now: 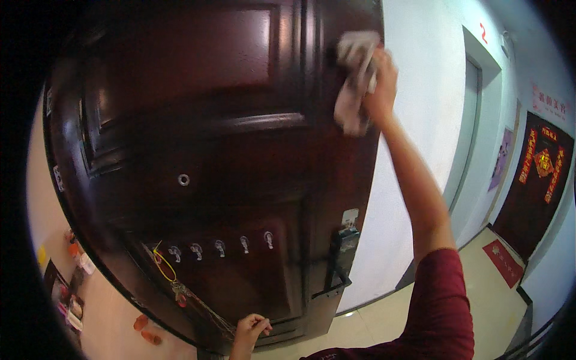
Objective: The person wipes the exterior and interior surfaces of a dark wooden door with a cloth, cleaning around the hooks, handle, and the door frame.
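My right hand [382,87] is raised high and closed round a pale greyish cloth [355,84]. The cloth lies against the upper right edge of a dark red-brown panelled door [258,153]. Motion blurs both hand and cloth. Low down in front of the door, my left hand [252,330] has its fingers curled, with nothing seen in them. Close beside it run thin cords [210,311] from a hanging bunch of small trinkets [180,294]. A yellow loop [163,264] hangs just above those.
Several clear hooks [220,248] line the door's lower panel, near a black lock handle [343,258]. Orange slippers [147,330] lie on the floor at left. Right of the door are a white wall [414,72], an elevator doorway [471,120], another decorated door [537,180] and a red mat [503,263].
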